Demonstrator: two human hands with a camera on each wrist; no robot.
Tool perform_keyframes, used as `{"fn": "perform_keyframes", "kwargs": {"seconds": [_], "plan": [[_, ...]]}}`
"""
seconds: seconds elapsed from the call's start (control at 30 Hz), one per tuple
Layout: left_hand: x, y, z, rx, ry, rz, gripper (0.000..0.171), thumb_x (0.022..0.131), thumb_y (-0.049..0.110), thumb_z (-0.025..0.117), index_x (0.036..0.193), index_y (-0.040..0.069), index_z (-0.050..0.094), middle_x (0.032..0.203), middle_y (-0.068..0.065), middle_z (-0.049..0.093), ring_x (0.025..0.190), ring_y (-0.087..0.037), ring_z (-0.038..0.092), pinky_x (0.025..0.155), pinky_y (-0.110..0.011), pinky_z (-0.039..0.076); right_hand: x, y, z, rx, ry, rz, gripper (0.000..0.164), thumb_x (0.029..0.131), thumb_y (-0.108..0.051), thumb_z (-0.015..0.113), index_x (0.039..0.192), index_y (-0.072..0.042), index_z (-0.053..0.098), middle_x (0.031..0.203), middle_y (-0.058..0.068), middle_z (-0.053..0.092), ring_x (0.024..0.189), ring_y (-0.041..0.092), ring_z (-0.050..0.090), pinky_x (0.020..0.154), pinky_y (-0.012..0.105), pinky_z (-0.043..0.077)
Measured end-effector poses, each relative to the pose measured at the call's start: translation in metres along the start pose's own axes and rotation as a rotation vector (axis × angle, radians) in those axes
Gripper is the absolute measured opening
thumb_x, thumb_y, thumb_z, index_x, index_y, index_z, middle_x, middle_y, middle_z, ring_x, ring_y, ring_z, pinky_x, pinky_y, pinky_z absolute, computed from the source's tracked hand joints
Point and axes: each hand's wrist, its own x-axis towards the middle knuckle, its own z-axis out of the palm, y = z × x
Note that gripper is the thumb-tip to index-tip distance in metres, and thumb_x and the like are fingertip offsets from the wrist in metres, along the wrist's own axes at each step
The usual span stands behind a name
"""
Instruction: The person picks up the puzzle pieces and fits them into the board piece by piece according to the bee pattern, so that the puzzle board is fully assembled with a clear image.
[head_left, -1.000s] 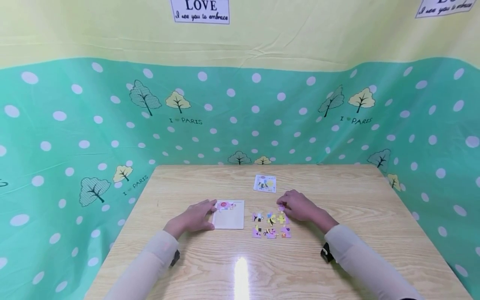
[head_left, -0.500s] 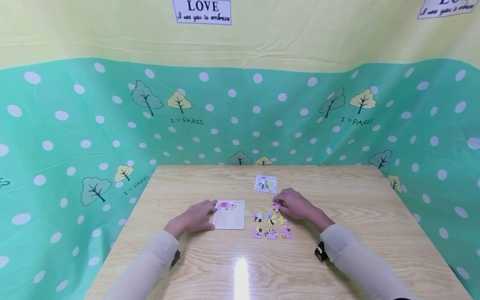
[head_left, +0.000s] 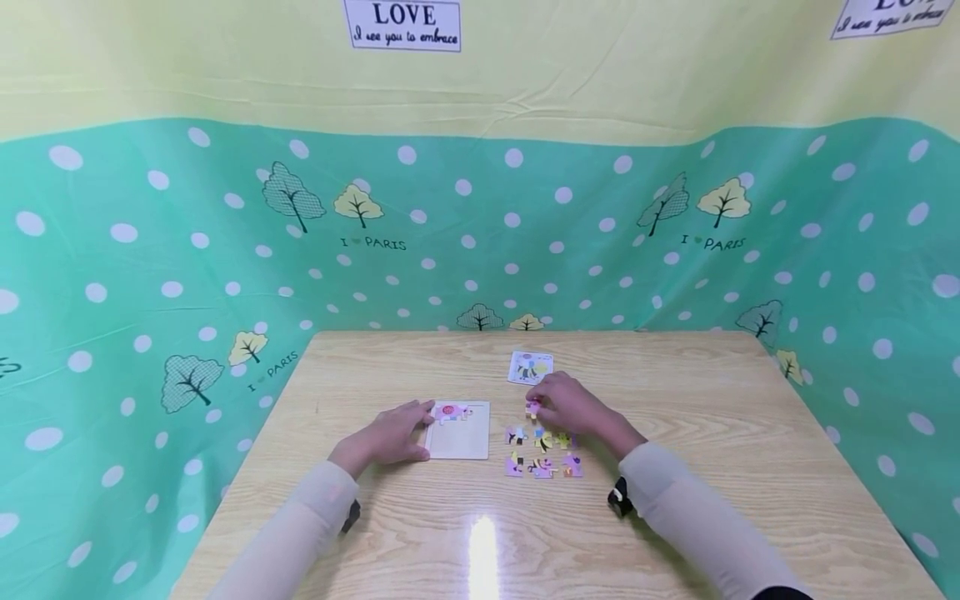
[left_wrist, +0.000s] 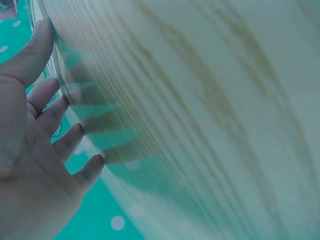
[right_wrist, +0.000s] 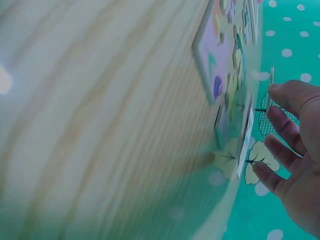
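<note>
My left hand [head_left: 386, 433] spans the left side of a pale square puzzle tray [head_left: 459, 443], its thumb and forefinger touching that edge. In the left wrist view its fingertips [left_wrist: 92, 162] rest on the table beside the tray, loosely extended. Joined pink pieces [head_left: 450, 412] with a red spot lie along the tray's top left. My right hand [head_left: 573, 403] pinches a small pink puzzle piece [head_left: 533, 411] between thumb and forefinger, above the loose pieces. From the right wrist, that piece [right_wrist: 271, 77] shows edge-on, raised off the table. Loose puzzle pieces [head_left: 514, 465] with bee parts lie right of the tray.
A picture card [head_left: 525, 367] with a bee lies behind the loose pieces, close to the right hand. The wooden table [head_left: 390, 533] ends at a green dotted cloth [head_left: 510, 242] at the back and sides. A bright reflection marks the front of the tabletop.
My right hand has moved left with the pink piece, from the right of the loose pieces to just below the card. My left hand and the tray have stayed put.
</note>
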Motion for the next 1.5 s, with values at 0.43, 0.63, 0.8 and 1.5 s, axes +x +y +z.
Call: {"fn": "perform_keyframes", "kwargs": {"seconds": [0.43, 0.63, 0.8, 1.5], "plan": [[0.0, -0.002, 0.0, 0.004, 0.005, 0.003, 0.061, 0.086, 0.037, 0.08, 0.136, 0.01, 0.06, 0.165, -0.01, 0.036, 0.153, -0.041, 0.03, 0.12, -0.068, 0.028, 0.029, -0.02, 0.017, -0.002, -0.014, -0.063, 0.028, 0.092, -0.016, 0.068, 0.119, -0.014, 0.075, 0.114, 0.001, 0.075, 0.109, 0.019, 0.063, 0.111, 0.045, 0.047], [0.0, -0.002, 0.002, -0.002, 0.009, -0.006, 0.059, 0.087, 0.037, 0.08, 0.136, 0.011, 0.06, 0.165, -0.008, 0.037, 0.153, -0.04, 0.03, 0.121, -0.066, 0.028, 0.04, -0.032, 0.026, 0.002, -0.016, -0.078, 0.028, 0.094, -0.019, 0.068, 0.121, -0.014, 0.074, 0.114, -0.001, 0.073, 0.108, 0.018, 0.062, 0.107, 0.043, 0.048], [0.0, 0.0, 0.001, -0.018, 0.014, -0.015, 0.06, 0.086, 0.036, 0.081, 0.136, 0.011, 0.06, 0.165, -0.008, 0.037, 0.153, -0.04, 0.031, 0.122, -0.065, 0.027, 0.047, -0.04, 0.033, -0.033, -0.021, -0.103, 0.026, 0.097, -0.021, 0.066, 0.121, -0.016, 0.074, 0.112, -0.002, 0.073, 0.108, 0.017, 0.062, 0.108, 0.041, 0.048], [0.0, -0.004, 0.002, -0.008, 0.006, -0.011, 0.062, 0.086, 0.039, 0.08, 0.137, 0.011, 0.059, 0.165, -0.008, 0.037, 0.153, -0.041, 0.031, 0.121, -0.065, 0.028, 0.067, -0.062, 0.049, -0.065, -0.042, -0.045, 0.027, 0.096, -0.023, 0.068, 0.122, -0.019, 0.074, 0.115, -0.003, 0.072, 0.11, 0.017, 0.06, 0.104, 0.038, 0.049]]}}
